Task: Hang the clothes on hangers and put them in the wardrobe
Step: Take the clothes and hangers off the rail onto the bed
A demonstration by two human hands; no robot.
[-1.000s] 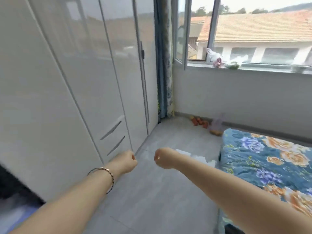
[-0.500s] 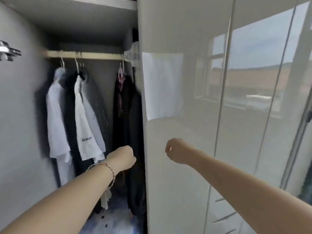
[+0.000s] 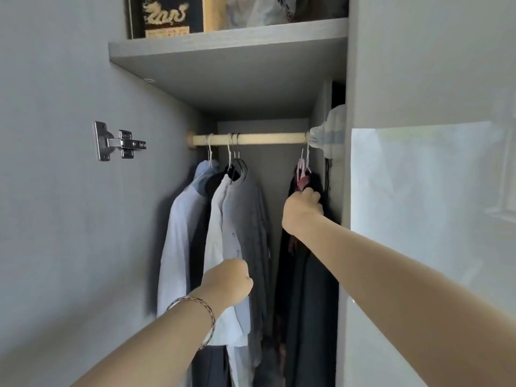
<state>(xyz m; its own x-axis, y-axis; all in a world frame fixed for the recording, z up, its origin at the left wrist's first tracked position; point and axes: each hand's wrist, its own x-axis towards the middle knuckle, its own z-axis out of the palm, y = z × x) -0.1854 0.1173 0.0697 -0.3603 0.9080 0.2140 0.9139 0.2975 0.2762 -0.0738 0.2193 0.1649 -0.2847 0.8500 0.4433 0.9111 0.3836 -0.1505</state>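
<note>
Matte grey wardrobe (image 3: 229, 79) fills left and centre, glossy white door (image 3: 432, 247) on the right. Soft pale-blue and grey shirts (image 3: 223, 233) hang centre-left off a round wooden rail (image 3: 265, 138). A limp black garment (image 3: 307, 289) hangs centre-right on a thin pink hanger (image 3: 302, 170). The right hand (image 3: 303, 209) has its grip curled round the garment's top, and the left hand (image 3: 227, 283) has its grip balled up empty, lower centre.

Dark box with gold dragon (image 3: 164, 16) at shelf (image 3: 223, 48) left end; pale bag (image 3: 259, 9) rightward; white sheet (image 3: 418, 205) on door (image 3: 432, 65).
</note>
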